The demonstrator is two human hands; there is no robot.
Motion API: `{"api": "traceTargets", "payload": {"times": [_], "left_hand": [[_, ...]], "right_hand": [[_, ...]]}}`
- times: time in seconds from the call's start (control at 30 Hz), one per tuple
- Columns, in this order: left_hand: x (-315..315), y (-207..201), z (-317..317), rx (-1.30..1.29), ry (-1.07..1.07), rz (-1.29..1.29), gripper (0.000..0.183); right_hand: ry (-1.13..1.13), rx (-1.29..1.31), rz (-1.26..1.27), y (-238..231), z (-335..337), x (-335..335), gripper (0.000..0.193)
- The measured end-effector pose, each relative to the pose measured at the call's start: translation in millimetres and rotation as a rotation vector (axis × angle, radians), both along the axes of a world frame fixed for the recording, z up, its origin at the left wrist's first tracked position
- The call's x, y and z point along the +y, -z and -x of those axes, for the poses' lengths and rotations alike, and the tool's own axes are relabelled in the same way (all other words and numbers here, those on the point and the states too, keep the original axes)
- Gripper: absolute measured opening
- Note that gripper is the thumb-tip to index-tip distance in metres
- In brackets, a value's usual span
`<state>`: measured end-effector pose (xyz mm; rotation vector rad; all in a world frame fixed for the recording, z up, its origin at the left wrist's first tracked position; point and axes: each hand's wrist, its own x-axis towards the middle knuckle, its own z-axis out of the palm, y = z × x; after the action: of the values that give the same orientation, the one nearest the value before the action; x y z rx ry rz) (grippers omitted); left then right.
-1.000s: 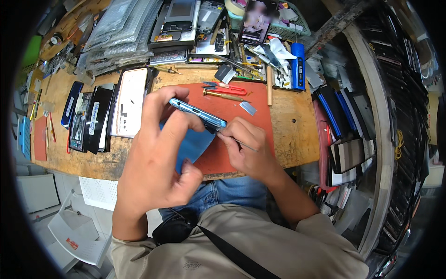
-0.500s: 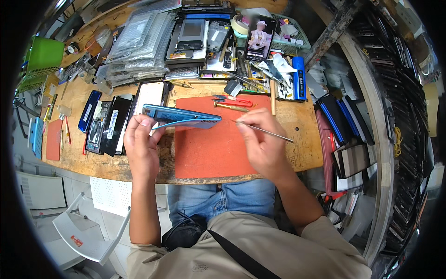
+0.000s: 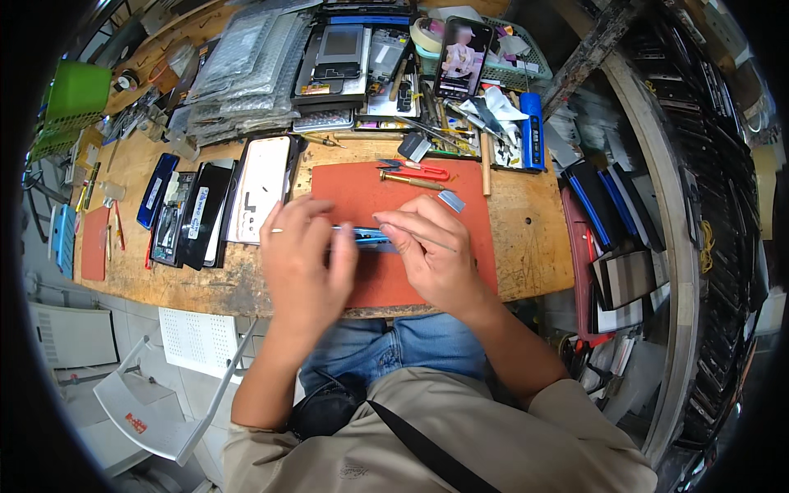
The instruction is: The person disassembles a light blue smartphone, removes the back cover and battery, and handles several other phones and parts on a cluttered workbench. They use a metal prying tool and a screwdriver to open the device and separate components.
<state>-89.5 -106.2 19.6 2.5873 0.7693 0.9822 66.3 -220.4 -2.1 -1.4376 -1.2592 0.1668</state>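
A blue-edged phone (image 3: 371,238) is low over the red mat, seen almost edge-on between my hands. My left hand (image 3: 308,263) reaches over its left end, smeared by motion; whether it grips the phone is unclear. A short pale tip (image 3: 277,230) shows beside those fingers. My right hand (image 3: 436,259) is closed around a thin metal tool (image 3: 431,238), its fingertips at the phone's right end. On the mat (image 3: 386,283) beyond them are a small blue-grey piece (image 3: 451,200), a brass-coloured screwdriver (image 3: 409,180) and red-handled cutters (image 3: 423,170).
Left of the mat lie a white panel with dark cut-outs (image 3: 263,177), an opened phone (image 3: 171,222) and a blue phone (image 3: 158,191). Behind are bubble-wrap sleeves (image 3: 242,74), a propped-up phone with a lit screen (image 3: 463,62) and a blue tool (image 3: 532,131).
The opened blue phone has come down and right, nearer my body. My left hand has moved right over it, and my right hand has come left to meet it. The blue-grey piece now shows.
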Motion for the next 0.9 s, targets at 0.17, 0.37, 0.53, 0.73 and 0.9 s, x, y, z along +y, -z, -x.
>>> {"api": "traceTargets", "payload": {"times": [0.17, 0.37, 0.53, 0.73, 0.9], "left_hand": [[-15.5, 7.2, -26.5, -0.011, 0.023, -0.219, 0.010], [-18.1, 6.8, -19.2, -0.007, 0.007, -0.177, 0.013], [-21.5, 3.3, -17.2, 0.049, -0.030, -0.142, 0.015], [-21.6, 4.1, -14.6, 0.054, -0.020, -0.127, 0.016], [-19.7, 0.4, -14.8, 0.094, 0.006, -0.105, 0.018]], "right_hand": [[-0.048, -0.035, -0.005, -6.3, -16.3, -9.4, 0.016], [-0.087, 0.319, 0.026, -26.9, -38.7, -44.0, 0.010], [-0.170, 0.024, 0.034, -31.3, -35.7, -41.3, 0.007], [-0.213, -0.188, 0.049, -34.1, -35.2, -35.1, 0.012], [-0.224, -0.196, 0.088, -36.2, -35.8, -33.5, 0.011]]}}
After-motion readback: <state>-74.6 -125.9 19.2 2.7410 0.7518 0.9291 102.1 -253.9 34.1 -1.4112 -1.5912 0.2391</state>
